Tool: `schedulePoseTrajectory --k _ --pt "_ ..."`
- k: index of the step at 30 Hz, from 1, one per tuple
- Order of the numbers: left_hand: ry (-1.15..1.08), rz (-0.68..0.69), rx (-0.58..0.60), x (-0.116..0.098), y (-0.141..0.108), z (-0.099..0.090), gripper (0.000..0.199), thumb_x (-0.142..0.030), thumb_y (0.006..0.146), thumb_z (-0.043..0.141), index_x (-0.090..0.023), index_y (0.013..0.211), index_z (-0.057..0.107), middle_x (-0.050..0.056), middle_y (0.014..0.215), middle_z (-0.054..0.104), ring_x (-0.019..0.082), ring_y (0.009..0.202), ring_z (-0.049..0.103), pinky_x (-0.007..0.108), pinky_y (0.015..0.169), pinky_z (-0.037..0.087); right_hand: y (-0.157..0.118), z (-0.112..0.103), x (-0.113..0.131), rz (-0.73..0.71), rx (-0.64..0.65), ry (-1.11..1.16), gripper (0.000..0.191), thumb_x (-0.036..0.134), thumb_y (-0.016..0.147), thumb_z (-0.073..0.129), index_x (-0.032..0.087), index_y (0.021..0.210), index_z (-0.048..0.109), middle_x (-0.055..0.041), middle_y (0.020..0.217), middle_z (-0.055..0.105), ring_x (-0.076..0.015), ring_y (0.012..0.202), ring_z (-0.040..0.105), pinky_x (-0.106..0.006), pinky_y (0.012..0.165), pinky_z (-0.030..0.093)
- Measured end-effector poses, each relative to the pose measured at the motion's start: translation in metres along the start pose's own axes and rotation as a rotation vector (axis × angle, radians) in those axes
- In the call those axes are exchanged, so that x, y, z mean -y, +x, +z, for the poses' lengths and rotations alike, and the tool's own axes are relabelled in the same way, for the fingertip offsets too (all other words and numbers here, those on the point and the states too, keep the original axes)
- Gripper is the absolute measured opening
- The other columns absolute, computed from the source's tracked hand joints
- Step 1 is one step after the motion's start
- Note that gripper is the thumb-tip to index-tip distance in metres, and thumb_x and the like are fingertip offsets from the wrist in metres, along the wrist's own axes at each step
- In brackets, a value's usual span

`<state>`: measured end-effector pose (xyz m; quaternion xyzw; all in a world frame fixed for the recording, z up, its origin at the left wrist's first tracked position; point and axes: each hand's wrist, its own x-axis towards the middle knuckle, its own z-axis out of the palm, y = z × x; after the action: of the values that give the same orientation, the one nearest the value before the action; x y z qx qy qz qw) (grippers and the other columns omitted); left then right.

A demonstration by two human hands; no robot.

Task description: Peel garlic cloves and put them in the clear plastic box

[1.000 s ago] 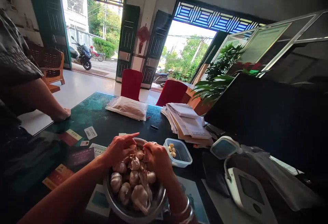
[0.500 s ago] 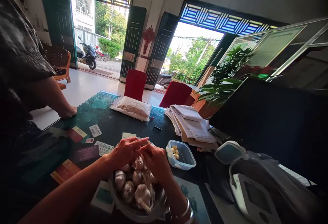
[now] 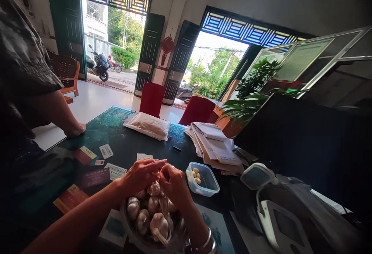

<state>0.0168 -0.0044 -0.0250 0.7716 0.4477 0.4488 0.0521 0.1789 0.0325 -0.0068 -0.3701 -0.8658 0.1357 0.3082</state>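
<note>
My left hand (image 3: 142, 174) and my right hand (image 3: 174, 182) meet fingertip to fingertip over a bowl (image 3: 132, 234) of garlic. Both are closed in a pinch on a small pale piece, by its look a garlic clove, mostly hidden by the fingers. Below them, several whole garlic bulbs (image 3: 159, 225) in papery skins fill the bowl; one has its stem pointing toward me. Right of my right hand stands a clear plastic box (image 3: 209, 192) with several peeled cloves (image 3: 196, 176) at its left end. A silver bangle circles my right wrist.
Cards (image 3: 95, 177) lie at the left, and a person's hand (image 3: 74, 129) rests on the table edge. Farther back are a plastic-wrapped packet (image 3: 147, 125), a black pen (image 3: 176, 149) and a paper stack (image 3: 213, 143). A white device (image 3: 280, 223) and dark monitor (image 3: 293, 141) stand right.
The view has shifted slightly, so the table things appear a little lower and farther left. Both hands stay together over the bowl, with only small finger movement.
</note>
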Motion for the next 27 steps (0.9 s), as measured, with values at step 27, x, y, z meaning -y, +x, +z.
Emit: schedulePoseTrajectory --k 27 --pt "-0.14 -0.17 -0.047 0.0013 -0.0013 -0.0028 0.055 -0.013 0.079 0.055 -0.023 0.132 0.044 -0.002 0.08 0.072 0.012 0.07 0.066 0.021 0.071 0.049 0.0013 0.0025 -0.0033 0.135 0.039 0.569 0.018 0.032 0.082 0.056 0.016 0.084 0.064 -0.0023 0.07 0.066 -0.0133 0.056 0.056 -0.023 0.054 0.045"
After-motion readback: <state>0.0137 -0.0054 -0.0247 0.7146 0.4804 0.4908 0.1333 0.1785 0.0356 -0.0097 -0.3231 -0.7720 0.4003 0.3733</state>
